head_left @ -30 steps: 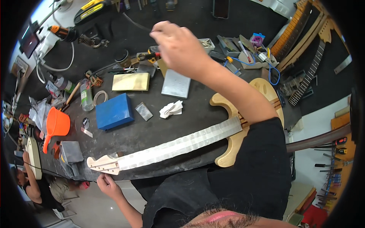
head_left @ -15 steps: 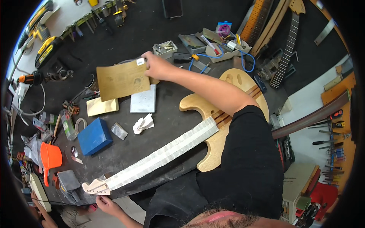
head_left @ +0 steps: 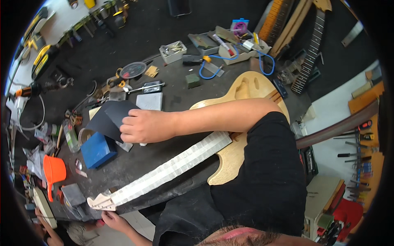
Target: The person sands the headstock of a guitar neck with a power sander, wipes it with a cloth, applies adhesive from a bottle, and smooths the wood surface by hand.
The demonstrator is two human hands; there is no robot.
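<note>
My right hand (head_left: 148, 125) reaches across the bench with its fingers closed on a dark grey sheet of sandpaper (head_left: 110, 117). The sheet bends over a blue block (head_left: 98, 150) and partly hides a pale yellow sheet behind it. Below my right arm lies an electric guitar, its pale wooden body (head_left: 223, 164) at the right and its neck (head_left: 172, 166) wrapped in whitish tape. At the far end of the neck, my left hand (head_left: 115, 221) grips the edge of the headstock (head_left: 101, 202). My forearm covers part of the body.
A flat whitish block (head_left: 150, 101) lies beyond my right hand. Farther back are a small green block (head_left: 192, 80), a screwdriver (head_left: 147, 87) and trays of small parts (head_left: 173, 52). An orange dipper (head_left: 54, 169) stands at the left. Another person's arm (head_left: 46, 225) shows at lower left.
My right hand has come nearer and to the left with the sandpaper. Its dark side now shows instead of the brown backing. The green block and screwdriver are uncovered; my left hand stays put.
</note>
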